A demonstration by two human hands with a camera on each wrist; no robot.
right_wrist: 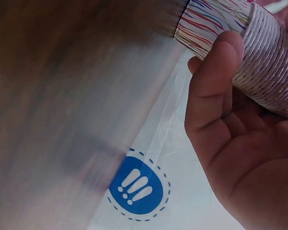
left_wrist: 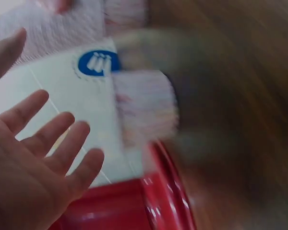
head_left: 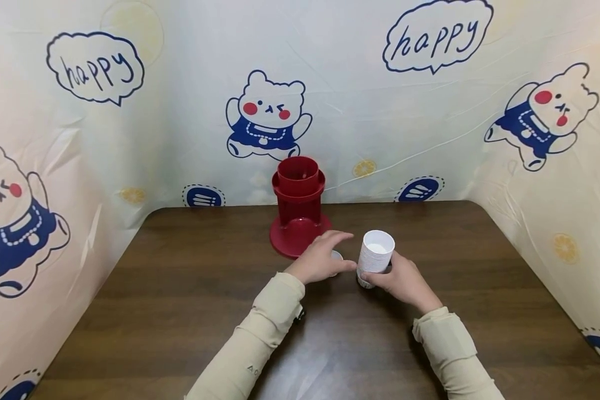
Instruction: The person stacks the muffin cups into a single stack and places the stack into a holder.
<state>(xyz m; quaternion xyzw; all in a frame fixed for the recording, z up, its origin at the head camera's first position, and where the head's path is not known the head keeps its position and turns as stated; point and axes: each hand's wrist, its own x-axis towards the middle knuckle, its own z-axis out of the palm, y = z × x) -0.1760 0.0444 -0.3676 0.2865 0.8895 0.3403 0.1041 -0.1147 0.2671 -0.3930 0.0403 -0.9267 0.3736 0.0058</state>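
My right hand [head_left: 405, 280] grips a tall stack of nested white paper cups [head_left: 376, 253], mouths up, thumb on the near side. In the right wrist view the lowest cup [right_wrist: 209, 26] shows colourful wavy lines, and the ribbed rims [right_wrist: 269, 60] rise above the fingers. My left hand [head_left: 321, 258] has its fingers spread and thumb apart, just left of the stack, holding nothing. Behind that hand, a single paper cup [head_left: 336, 255] stands on the table, mostly hidden in the head view. The left wrist view shows this cup [left_wrist: 145, 108] beyond the fingertips, slightly blurred.
A red cylindrical holder [head_left: 300, 191] with a wide round base [head_left: 287, 239] stands at the back of the brown wooden table [head_left: 190, 278], beyond my left hand. A printed cloth [head_left: 350, 105] with bears and "happy" bubbles walls the table's back and sides.
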